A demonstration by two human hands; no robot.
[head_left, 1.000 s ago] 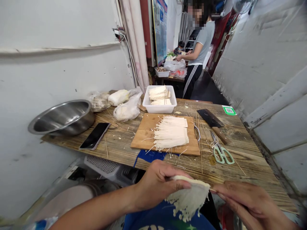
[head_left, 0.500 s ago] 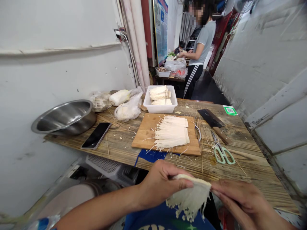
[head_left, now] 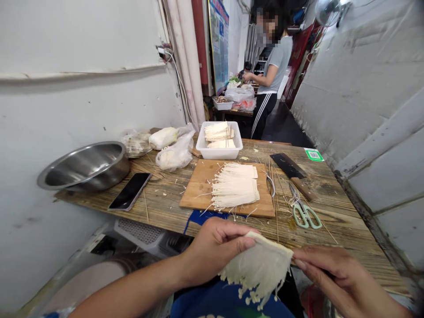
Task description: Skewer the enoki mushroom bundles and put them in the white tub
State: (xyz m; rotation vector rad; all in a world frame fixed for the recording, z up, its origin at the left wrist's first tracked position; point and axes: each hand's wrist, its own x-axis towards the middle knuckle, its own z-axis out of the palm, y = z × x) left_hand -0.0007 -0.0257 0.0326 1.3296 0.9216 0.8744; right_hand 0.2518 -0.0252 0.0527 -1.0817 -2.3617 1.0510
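Note:
My left hand [head_left: 215,245] holds a flat bunch of enoki mushrooms [head_left: 256,267] by its cut base, thumb on the near side, with the caps hanging down over my lap. At the right corner of that base, the thumb and fingers of my right hand [head_left: 331,267] are pinched together; whatever lies between them is hidden. Beyond the hands, more enoki mushrooms [head_left: 235,187] lie flattened in rows on a wooden cutting board [head_left: 194,190], with loose strands around them.
Behind the board stands a white tub [head_left: 218,153] of skewered enoki. To the right are a cleaver [head_left: 288,165], scissors [head_left: 306,216] and thin skewers [head_left: 276,203]. A steel bowl [head_left: 86,170], phone [head_left: 130,191] and bagged vegetables [head_left: 175,152] are left. A co-worker [head_left: 273,70] stands beyond.
My left hand and the enoki bunch have shifted slightly left, and more of the bunch's base shows between the hands. The right fingertips stay at its corner. The view has tilted slightly.

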